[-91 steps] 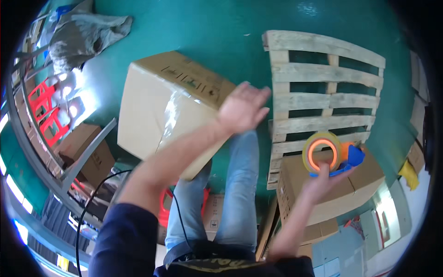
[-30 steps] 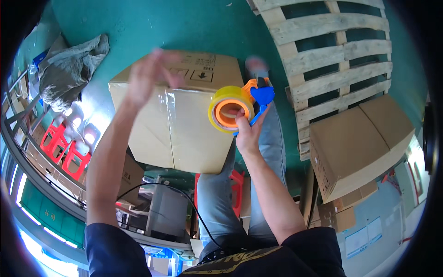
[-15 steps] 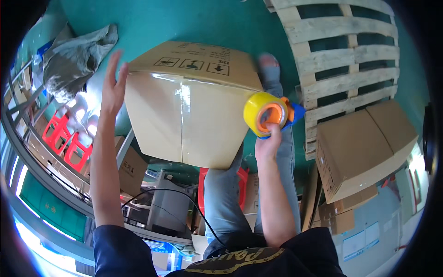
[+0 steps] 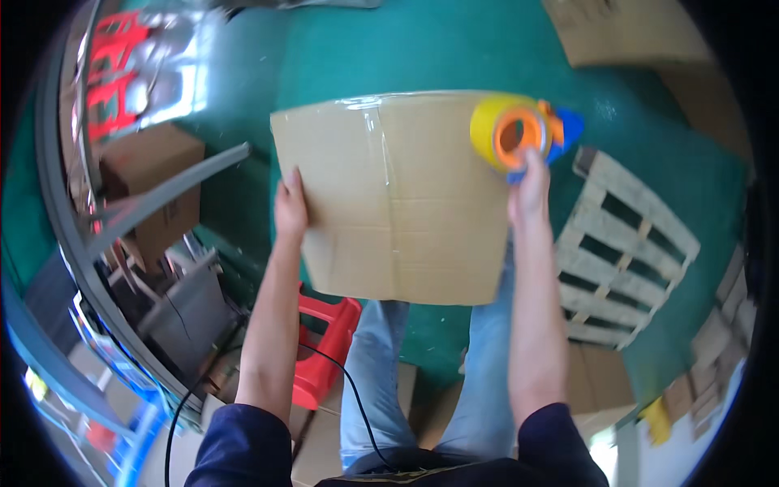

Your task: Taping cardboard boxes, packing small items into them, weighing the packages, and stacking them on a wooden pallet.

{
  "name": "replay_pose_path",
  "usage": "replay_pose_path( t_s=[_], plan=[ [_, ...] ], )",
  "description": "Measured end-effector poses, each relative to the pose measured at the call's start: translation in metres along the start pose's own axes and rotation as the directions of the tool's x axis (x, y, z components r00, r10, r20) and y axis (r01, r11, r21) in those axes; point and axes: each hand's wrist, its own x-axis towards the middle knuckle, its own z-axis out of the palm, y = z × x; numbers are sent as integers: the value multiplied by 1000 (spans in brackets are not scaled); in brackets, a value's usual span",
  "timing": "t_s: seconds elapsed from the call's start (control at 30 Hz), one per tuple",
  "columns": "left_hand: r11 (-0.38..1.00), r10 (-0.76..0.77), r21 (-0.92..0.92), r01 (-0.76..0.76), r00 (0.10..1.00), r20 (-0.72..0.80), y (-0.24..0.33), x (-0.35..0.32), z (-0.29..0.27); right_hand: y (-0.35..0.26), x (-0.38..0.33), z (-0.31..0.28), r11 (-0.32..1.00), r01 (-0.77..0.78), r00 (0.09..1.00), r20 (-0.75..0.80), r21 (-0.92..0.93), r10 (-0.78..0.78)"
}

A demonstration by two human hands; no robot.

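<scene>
A brown cardboard box (image 4: 430, 211) is in front of my legs, its plain face toward me. A seam runs down the middle, with shiny clear tape on its upper part and along the far edge. My left hand (image 4: 291, 204) grips the box's left side, thumb on the near face and the other fingers mostly hidden. In my right hand (image 4: 530, 191) is a tape dispenser (image 4: 492, 130) with a yellow roll, orange hub and blue body. My right hand is at the box's right side; whether its fingers also press on the box I cannot tell.
A red plastic stool (image 4: 320, 377) stands by my left leg. A grey metal frame (image 4: 174, 195) juts in at left, near another carton (image 4: 158, 158). On the right a wooden pallet (image 4: 604, 264) lies on the green floor (image 4: 422, 49); a large carton (image 4: 625, 32) is at far right.
My left hand has come from open in the air onto the box's left side. The box has turned, its printed side no longer showing. The view has swung round; the tape dispenser stays in my right hand.
</scene>
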Motion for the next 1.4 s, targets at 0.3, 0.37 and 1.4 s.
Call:
replay_pose_path(
  t_s=[0.3, 0.37, 1.4],
  plan=[
    [692, -446, -641, 331, 895, -19, -102, -12, -26, -26, -47, 83, 873, 383, 900, 334, -302, -279],
    [768, -409, -522, 370, 911, 45, -95, -83, 1, -44, -90, 33, 744, 492, 867, 332, -451, -372],
    [969, 141, -27, -244, 464, 875, 231, -60, 3, -94, -238, -85, 423, 186, 982, 157, -887, -101]
  ],
)
